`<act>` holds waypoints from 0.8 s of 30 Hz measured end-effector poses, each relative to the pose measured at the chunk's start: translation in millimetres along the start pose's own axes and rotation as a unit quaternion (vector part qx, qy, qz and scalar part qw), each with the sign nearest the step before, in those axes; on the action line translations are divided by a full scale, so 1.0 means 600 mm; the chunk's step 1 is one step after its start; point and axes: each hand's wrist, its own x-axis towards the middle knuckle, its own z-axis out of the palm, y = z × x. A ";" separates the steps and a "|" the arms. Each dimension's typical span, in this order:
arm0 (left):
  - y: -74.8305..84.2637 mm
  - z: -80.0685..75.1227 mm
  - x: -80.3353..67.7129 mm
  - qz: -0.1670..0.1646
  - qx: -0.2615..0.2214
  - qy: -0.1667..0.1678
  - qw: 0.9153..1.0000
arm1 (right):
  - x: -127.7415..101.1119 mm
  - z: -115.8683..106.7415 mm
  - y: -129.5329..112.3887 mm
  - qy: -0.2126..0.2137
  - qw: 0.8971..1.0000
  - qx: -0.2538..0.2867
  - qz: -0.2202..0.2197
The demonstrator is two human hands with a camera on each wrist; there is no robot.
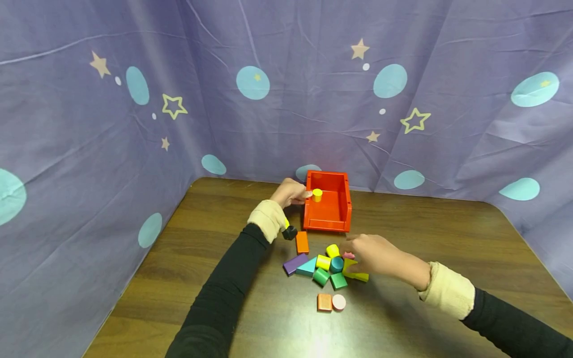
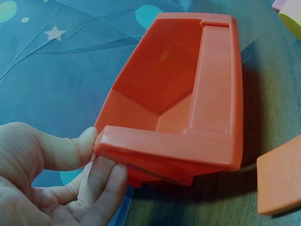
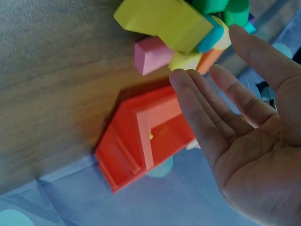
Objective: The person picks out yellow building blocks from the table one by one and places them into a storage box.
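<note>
At table's far edge: red bin [image 1: 327, 209], left hand [image 1: 291, 192] pinching its rim, apparently to steady it; yellow cylinder [image 1: 317, 194] inside. Right hand [image 1: 371, 253], fingers relaxed and empty, hovers over block pile [image 1: 329, 268] nearby.

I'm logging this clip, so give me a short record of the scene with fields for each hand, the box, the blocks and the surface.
left hand: pinches the wall of the red box
right hand: fingers straight, holding nothing, over the block pile
box contents: yellow cylinder inside
apart from pile: orange block and pale round block, nearer the person
surface: wooden table
backdrop: purple cloth with stars and dots
</note>
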 end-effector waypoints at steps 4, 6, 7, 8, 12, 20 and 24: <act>-0.003 0.000 0.003 0.002 0.004 -0.001 1.000 | 0.002 0.008 -0.003 -0.009 1.000 0.010 0.008; -0.004 0.000 0.003 0.002 0.005 -0.001 1.000 | 0.002 0.012 -0.003 -0.012 1.000 0.020 0.011; -0.004 0.000 0.003 0.002 0.007 -0.001 1.000 | 0.003 0.014 -0.003 -0.014 1.000 0.020 0.014; -0.004 0.000 0.003 0.004 0.009 0.000 1.000 | 0.003 0.016 -0.003 -0.015 1.000 0.022 0.016; -0.003 0.000 -0.001 0.004 0.010 0.000 1.000 | 0.003 0.021 -0.002 -0.014 1.000 0.019 0.019; -0.002 0.000 -0.002 0.005 0.000 0.003 1.000 | 0.002 0.025 -0.005 -0.012 1.000 0.007 0.025; -0.002 0.000 -0.003 0.003 0.004 0.004 1.000 | 0.002 0.028 -0.005 -0.008 1.000 0.002 0.022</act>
